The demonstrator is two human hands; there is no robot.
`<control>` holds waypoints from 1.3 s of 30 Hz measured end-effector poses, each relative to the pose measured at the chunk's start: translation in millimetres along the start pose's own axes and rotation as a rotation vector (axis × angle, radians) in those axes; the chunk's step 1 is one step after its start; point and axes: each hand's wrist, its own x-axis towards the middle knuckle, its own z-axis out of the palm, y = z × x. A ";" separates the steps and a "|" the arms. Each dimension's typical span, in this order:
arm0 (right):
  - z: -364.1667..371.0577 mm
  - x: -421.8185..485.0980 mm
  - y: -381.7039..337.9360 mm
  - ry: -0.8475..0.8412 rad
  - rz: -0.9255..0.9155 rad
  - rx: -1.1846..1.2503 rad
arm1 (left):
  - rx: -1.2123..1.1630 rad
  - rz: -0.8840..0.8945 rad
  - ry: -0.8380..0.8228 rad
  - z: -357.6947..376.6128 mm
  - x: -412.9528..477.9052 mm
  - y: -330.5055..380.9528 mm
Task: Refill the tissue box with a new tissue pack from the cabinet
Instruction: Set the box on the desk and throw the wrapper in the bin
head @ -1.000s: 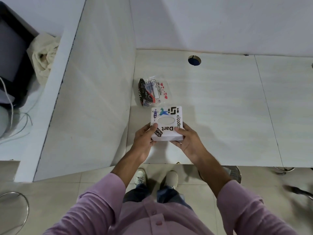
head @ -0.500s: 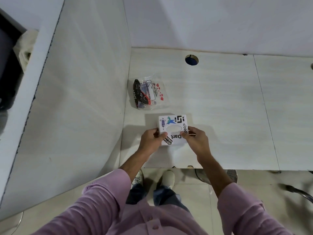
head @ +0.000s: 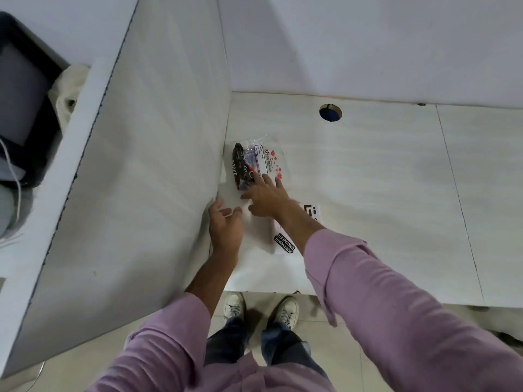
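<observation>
- Since half a second ago both hands left the tissue box [head: 284,243]; it lies near the desk's [head: 368,193] front edge.
- Right hand [head: 267,198] — fingers spread, empty — reaches the tissue pack [head: 254,162] by the desk's left edge.
- Left hand [head: 226,224] is loosely open, empty.
- Better to pinch the pack's body, not the loose wrapper.

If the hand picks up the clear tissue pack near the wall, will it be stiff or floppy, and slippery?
Probably floppy: the tissue pack is a crinkled clear plastic wrapper lying slack on the desk. Its glossy film may be slippery. It looks light, so the right hand could likely lift it alone.
</observation>
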 end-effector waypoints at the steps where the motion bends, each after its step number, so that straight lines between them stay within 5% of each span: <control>1: 2.1 3.9 -0.6 0.002 0.013 -0.010 | -0.022 0.009 0.001 -3.1 -1.8 3.1; 8: 9.0 -29.7 -6.2 0.386 -0.026 0.024 | -0.203 -0.024 -0.048 -15.1 -13.1 25.4; 15: 29.1 -115.2 -13.4 0.710 -0.341 -0.081 | -0.334 0.083 -0.110 -10.9 -40.7 50.8; 17: 36.7 -141.1 -15.3 0.863 -0.362 0.094 | -0.392 0.137 -0.019 -10.5 -45.6 50.7; 20: 43.6 -166.4 -25.2 1.084 0.024 0.811 | -0.399 0.183 -0.016 -13.1 -53.7 48.9; 22: 36.0 -177.8 -38.4 0.946 0.284 1.348 | -0.336 0.261 -0.074 -14.3 -61.2 46.5; 24: 31.0 -183.3 -44.6 0.732 0.325 1.757 | -0.240 0.343 -0.151 -14.3 -66.6 39.5; 26: 31.4 -182.3 -47.8 0.715 0.295 1.942 | -0.109 0.396 -0.265 -14.9 -72.6 32.1; 32: 35.2 -185.1 -57.2 0.915 0.495 1.790 | 0.288 0.765 -0.542 -25.1 -96.8 13.6; 39: 48.0 -226.7 -62.8 0.850 0.498 1.784 | 0.255 0.695 -0.687 -16.1 -111.4 -5.6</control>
